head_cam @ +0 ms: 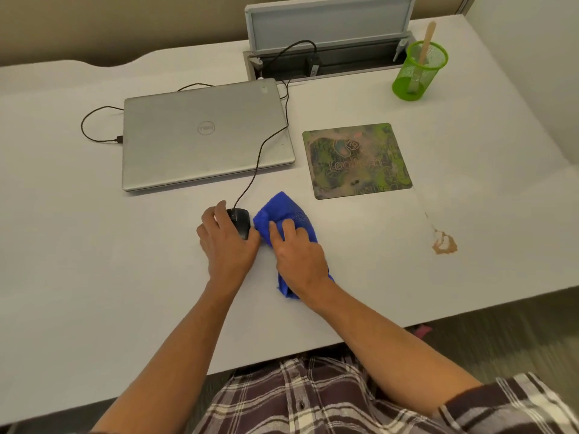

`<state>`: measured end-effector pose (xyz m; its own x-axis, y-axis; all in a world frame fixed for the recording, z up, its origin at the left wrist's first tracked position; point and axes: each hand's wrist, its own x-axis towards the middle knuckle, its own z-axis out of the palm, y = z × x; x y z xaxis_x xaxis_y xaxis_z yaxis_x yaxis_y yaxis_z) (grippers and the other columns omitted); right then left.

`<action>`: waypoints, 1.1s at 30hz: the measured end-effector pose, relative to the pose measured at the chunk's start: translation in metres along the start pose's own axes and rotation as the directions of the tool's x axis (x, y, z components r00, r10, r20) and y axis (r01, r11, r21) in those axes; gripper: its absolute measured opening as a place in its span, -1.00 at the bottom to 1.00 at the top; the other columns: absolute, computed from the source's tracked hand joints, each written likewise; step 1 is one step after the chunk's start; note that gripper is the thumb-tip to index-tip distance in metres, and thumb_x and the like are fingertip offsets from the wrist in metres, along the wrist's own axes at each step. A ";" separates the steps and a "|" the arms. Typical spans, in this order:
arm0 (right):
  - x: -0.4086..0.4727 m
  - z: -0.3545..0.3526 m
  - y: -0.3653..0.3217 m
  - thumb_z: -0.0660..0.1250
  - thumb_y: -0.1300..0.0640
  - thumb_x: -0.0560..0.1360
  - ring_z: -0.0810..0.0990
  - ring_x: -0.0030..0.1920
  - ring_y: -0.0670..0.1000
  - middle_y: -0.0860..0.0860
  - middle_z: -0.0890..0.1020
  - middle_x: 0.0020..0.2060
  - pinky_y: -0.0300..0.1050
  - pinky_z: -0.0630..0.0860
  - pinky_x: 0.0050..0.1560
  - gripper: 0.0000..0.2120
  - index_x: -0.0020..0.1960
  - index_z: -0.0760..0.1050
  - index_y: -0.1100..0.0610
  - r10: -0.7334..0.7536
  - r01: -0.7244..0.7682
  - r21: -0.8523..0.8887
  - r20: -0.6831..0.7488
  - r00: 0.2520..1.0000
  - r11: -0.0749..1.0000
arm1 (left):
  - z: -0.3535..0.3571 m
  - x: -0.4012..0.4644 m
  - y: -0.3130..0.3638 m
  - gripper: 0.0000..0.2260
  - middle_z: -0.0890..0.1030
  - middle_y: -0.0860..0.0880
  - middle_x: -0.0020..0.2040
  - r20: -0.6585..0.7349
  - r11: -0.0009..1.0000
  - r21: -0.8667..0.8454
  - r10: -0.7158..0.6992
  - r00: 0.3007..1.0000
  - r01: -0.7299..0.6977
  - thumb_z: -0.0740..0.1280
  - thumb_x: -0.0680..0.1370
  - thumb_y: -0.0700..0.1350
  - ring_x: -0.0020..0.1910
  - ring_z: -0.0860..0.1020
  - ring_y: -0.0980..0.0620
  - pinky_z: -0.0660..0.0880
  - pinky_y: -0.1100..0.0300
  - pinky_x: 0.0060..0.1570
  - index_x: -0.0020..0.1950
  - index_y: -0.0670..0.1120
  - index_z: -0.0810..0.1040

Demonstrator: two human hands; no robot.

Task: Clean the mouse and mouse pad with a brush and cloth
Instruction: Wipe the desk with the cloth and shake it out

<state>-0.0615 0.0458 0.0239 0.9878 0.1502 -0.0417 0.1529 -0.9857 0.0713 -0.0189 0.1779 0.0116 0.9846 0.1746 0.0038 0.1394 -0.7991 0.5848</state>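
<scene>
Left hand (226, 239) grips the mouse (240, 222); right hand (297, 250) presses the blue cloth (289, 211).

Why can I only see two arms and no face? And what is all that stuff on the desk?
The camera sits on the person's head and looks down, so you see what they see: their own arms and checked shirt. The left hand curls its fingers round a black corded computer mouse. The right hand presses on a crumpled blue cloth, right beside the mouse. On the pale grey desk there are also a closed silver laptop, a square green-patterned mouse pad and a green mesh cup with a wooden stick in it. Towards the right there is a small brown spill.
</scene>
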 end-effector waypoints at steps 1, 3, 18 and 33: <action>-0.005 0.000 0.009 0.47 0.08 0.35 0.55 -0.29 -0.03 0.05 0.61 0.01 -0.24 0.40 -0.57 -0.49 0.29 0.54 0.06 0.031 -0.031 -0.008 0.010 0.999 0.999 | 0.000 -0.001 0.000 -0.33 0.31 -0.18 0.36 -0.005 1.000 -0.008 -0.008 1.000 0.008 0.45 0.43 -0.02 0.25 0.34 -0.22 0.36 -0.05 0.18 0.45 -0.15 0.24; -0.016 0.000 0.031 0.45 0.13 0.35 0.56 -0.27 0.02 0.08 0.61 0.01 -0.21 0.37 -0.57 -0.50 0.30 0.53 0.09 0.113 -0.113 -0.001 0.032 0.993 0.994 | 0.002 -0.002 0.000 -0.33 0.29 -0.18 0.37 -0.020 0.999 -0.029 -0.027 0.999 0.026 0.45 0.43 -0.03 0.25 0.33 -0.22 0.35 -0.06 0.20 0.45 -0.15 0.24; -0.043 -0.009 0.022 0.42 0.25 0.35 0.55 -0.28 0.12 0.14 0.58 -0.06 -0.15 0.40 -0.57 -0.47 0.32 0.51 0.13 0.054 -0.032 0.244 -0.084 0.995 0.969 | 0.010 -0.005 0.005 -0.33 0.31 -0.18 0.37 -0.037 0.988 -0.155 -0.015 0.999 0.009 0.49 0.42 -0.04 0.30 0.33 -0.18 0.31 0.07 0.23 0.43 -0.15 0.27; -0.081 0.011 0.098 0.18 0.19 0.59 0.51 -0.05 0.19 0.13 0.41 0.14 -0.04 0.37 -0.33 -0.55 0.48 0.30 0.04 0.361 -0.375 0.253 0.101 0.927 0.892 | 0.006 -0.006 -0.003 -0.37 0.30 -0.14 0.37 -0.042 0.991 -0.127 0.033 0.999 -0.038 0.45 0.45 0.06 0.30 0.32 -0.15 0.35 -0.01 0.28 0.42 -0.08 0.29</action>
<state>-0.1267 -0.0639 0.0236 0.9678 -0.2246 -0.1141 -0.2419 -0.9548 -0.1725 -0.0248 0.1756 0.0048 0.9835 0.1719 0.0568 0.0873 -0.7253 0.6829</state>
